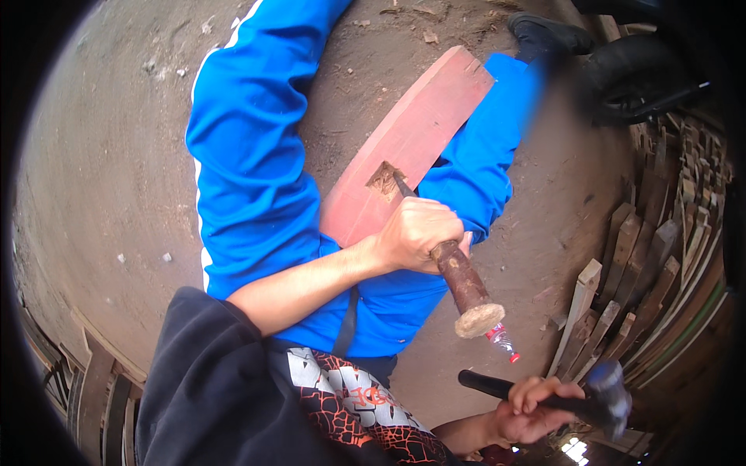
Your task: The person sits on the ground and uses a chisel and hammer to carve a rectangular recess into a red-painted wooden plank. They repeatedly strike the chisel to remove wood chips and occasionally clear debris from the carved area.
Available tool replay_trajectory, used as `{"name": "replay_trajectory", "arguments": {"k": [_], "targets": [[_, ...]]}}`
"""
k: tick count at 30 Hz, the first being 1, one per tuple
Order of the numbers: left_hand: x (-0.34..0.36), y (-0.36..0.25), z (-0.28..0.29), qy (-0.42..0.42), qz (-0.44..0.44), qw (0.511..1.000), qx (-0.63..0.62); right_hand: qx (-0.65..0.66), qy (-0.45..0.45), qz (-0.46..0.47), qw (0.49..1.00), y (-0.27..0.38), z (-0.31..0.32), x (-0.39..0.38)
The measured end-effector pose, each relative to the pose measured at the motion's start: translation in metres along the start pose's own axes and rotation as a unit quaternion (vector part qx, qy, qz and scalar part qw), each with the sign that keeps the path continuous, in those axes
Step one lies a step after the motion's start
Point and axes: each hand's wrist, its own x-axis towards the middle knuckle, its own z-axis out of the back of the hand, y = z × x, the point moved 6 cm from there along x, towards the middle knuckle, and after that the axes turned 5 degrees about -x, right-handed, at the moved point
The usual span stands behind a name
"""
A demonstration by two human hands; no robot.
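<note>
A reddish wooden plank lies slantwise across my blue-trousered legs. Cut into its face is a rectangular recess with rough, pale wood inside. My left hand is wrapped round a chisel, whose dark blade reaches into the right side of the recess. The chisel's thick brown handle points back toward me and ends in a flattened, frayed top. Lower right, my right hand grips a hammer by its black handle. The metal hammer head is blurred and stands apart from the chisel.
A clear plastic bottle with a red cap is on the dirt floor, beyond the chisel's end. Stacked wooden offcuts fill the right side. A dark wheel stands at upper right. More boards lean at lower left.
</note>
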Motion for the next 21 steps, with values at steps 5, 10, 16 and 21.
{"name": "replay_trajectory", "arguments": {"k": [5,10,16,21], "targets": [[0.000,0.008,0.002,-0.011,0.013,1.000,-0.002,-0.036,-0.016,0.123,0.992,0.030,-0.009,-0.008],[0.002,0.005,0.002,-0.032,-0.019,0.999,-0.022,-0.327,0.076,0.018,0.942,-0.015,0.003,-0.013],[0.001,0.013,-0.006,-0.033,0.012,0.999,-0.016,-0.258,-0.132,0.097,0.952,0.051,-0.003,0.022],[0.003,0.018,-0.007,-0.026,0.025,0.999,0.003,-0.205,-0.053,0.089,0.973,0.029,-0.005,0.020]]}}
